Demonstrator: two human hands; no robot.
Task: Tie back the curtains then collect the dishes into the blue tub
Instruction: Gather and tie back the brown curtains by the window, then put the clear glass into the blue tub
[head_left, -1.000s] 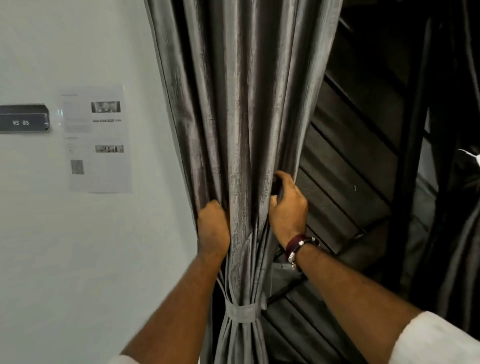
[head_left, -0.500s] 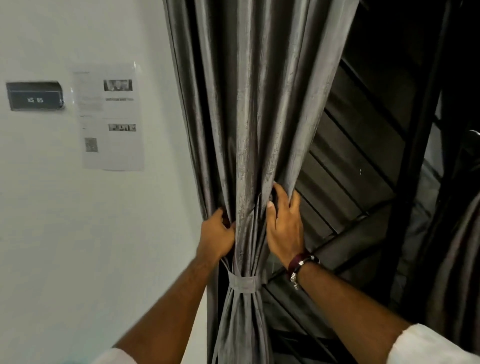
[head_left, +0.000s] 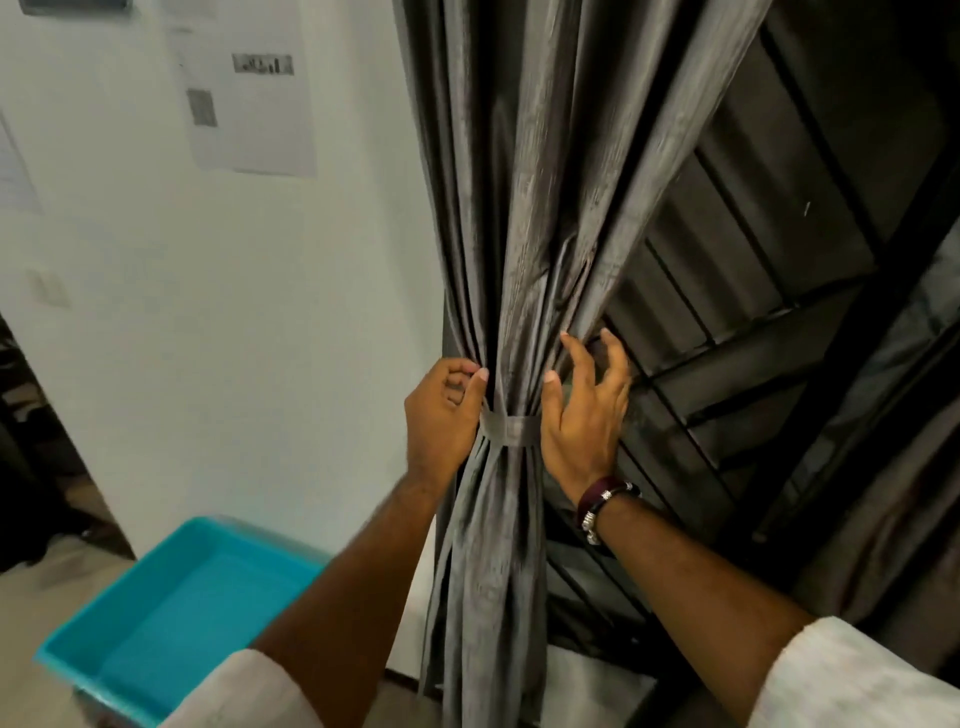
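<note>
While the left hand (head_left: 441, 415) pinches the curtain (head_left: 519, 260) folds between thumb and curled fingers at the 9 o'clock side of the tie-back band (head_left: 511, 430), the right hand (head_left: 582, 415) has loosened: its fingers, curled into the fabric a second ago, now spread with only the thumb touching cloth. Both hands have dropped to band level. Judged from this, the tying step is nearly complete. At 7 o'clock, the blue tub (head_left: 93, 654) has come into view, no dishes visible in it.
</note>
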